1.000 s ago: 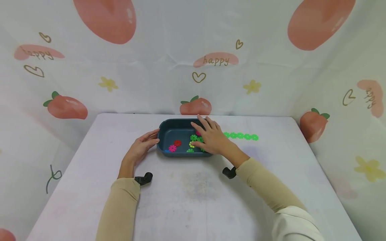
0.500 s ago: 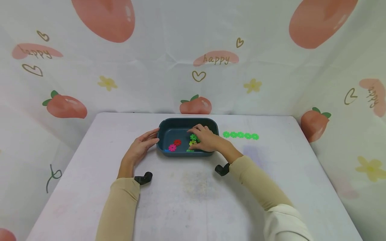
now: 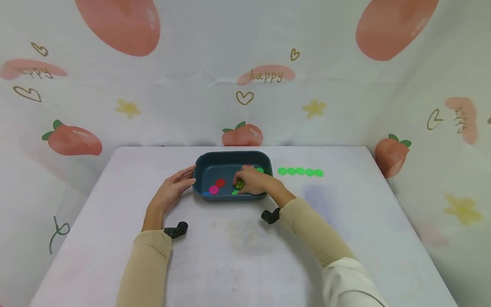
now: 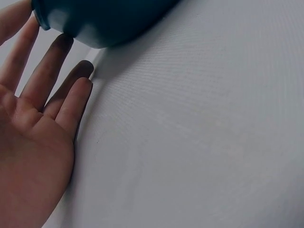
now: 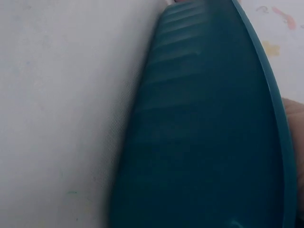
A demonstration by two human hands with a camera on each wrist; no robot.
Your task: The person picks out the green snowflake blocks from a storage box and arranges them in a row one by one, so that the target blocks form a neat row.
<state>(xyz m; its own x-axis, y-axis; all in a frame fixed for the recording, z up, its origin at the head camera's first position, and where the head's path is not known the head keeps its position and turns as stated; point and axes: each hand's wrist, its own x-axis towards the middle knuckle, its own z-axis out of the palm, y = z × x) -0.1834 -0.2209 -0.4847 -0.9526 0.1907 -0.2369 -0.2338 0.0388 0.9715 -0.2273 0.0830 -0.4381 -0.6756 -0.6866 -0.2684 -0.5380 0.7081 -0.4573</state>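
Note:
A dark teal plastic bin (image 3: pixel 232 198) stands near the back of the table, with several small flower-shaped plastic discs inside. My left hand (image 3: pixel 171 194) rests its fingertips against the bin's left end, the fingers mostly straight in the left wrist view. My right hand (image 3: pixel 253 180) reaches down inside the bin's right half, fingers bent around a yellow-green disc (image 3: pixel 239 184); I cannot tell whether they pinch it. To its left lie a red disc (image 3: pixel 220 183) and a pink disc (image 3: pixel 213 190). The right wrist view shows mostly the bin's outer wall (image 5: pixel 204 114), hiding the fingers.
A row of several bright green discs (image 3: pixel 301 171) lies on the white table (image 3: pixel 230 256) right of the bin. A patterned cloth backdrop (image 3: pixel 192 85) rises behind the table. Black wrist-camera mounts (image 3: pixel 177 230) stick out by both wrists.
My right hand has lowered from above the bin's right rim into the bin and moved left, its fingers bending in among the discs. The left hand stays against the bin. The head view has shifted slightly.

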